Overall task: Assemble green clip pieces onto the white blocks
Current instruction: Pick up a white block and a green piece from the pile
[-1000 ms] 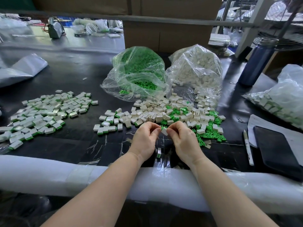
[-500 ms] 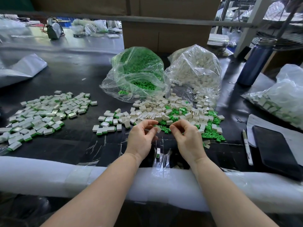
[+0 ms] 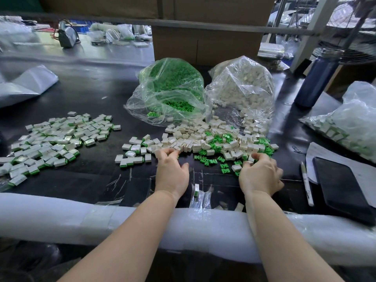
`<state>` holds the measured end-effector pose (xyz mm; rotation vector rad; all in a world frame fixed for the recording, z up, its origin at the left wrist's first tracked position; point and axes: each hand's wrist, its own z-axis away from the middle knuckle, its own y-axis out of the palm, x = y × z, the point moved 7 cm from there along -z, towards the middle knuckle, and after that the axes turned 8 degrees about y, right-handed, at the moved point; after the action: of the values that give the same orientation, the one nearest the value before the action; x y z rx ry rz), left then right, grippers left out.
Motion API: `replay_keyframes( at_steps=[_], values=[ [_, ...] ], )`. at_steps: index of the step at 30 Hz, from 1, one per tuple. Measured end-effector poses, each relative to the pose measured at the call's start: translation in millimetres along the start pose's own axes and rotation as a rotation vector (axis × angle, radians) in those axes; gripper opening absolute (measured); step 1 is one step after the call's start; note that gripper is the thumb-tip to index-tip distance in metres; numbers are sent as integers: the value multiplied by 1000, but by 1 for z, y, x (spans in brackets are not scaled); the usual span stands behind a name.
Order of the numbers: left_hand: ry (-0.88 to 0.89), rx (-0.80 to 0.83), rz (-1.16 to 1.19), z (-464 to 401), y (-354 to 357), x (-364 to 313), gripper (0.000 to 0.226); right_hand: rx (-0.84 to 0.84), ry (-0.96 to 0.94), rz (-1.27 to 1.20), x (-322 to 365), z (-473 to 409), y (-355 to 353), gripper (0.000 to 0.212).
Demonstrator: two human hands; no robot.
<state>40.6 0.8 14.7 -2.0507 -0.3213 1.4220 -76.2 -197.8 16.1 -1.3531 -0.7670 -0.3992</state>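
1. The left hand point(image 3: 172, 171) lies palm down at the near left edge of the mixed pile, its fingers curled forward and its fingertips point(image 3: 169, 153) touching a white block point(image 3: 177, 148) there; whether they have pinched it cannot be told.
2. The right hand point(image 3: 260, 176) lies at the near right edge of the same pile, fingers bent, its fingertips among loose pieces just beside a white block point(image 3: 236, 167) and a green clip point(image 3: 224, 170); what it grasps, if anything, is hidden.
3. The two hands are well apart, with scattered green clips between them.
4. The mixed pile of white blocks point(image 3: 203, 139) and green clips point(image 3: 215, 143) spreads across the middle of the black table point(image 3: 91, 94), just near of two clear bags.
5. The bag of green clips point(image 3: 171, 92) stands far centre, open toward the pile; the bag of white blocks point(image 3: 242, 88) stands touching it on the right.
6. A heap of assembled pieces point(image 3: 55, 141), white with green edges, lies at the left; a smaller group sits between it and the mixed pile.
7. One assembled piece point(image 3: 196, 189) lies alone near the table edge between the wrists.
8. A white foam roll point(image 3: 61, 216) pads the near edge under both forearms.
9. At the right lie a pen point(image 3: 306, 184), a dark phone point(image 3: 341, 186) on paper, another filled bag point(image 3: 350, 123) and a blue bottle point(image 3: 317, 78).
10. Cardboard boxes point(image 3: 207, 43) stand behind the bags.
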Motion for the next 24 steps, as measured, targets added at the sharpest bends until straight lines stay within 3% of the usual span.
replay_keyframes(
  at_steps=[6,10,16,20,24],
  values=[
    [26,46,-94,1,4,-2,55,-24,-16,-18,0,-1,-3,22],
    [114,-5,-98,1,1,-6,51,-85,-224,-157,14,8,-9,18],
    [325,21,-9,7,2,-28,33,279,-584,-279,45,39,14,18],
    [397,67,65,10,5,-38,32,447,-644,-267,50,52,26,16],
    [349,67,141,9,5,-35,20,546,-640,-279,49,57,30,13]
  ],
)
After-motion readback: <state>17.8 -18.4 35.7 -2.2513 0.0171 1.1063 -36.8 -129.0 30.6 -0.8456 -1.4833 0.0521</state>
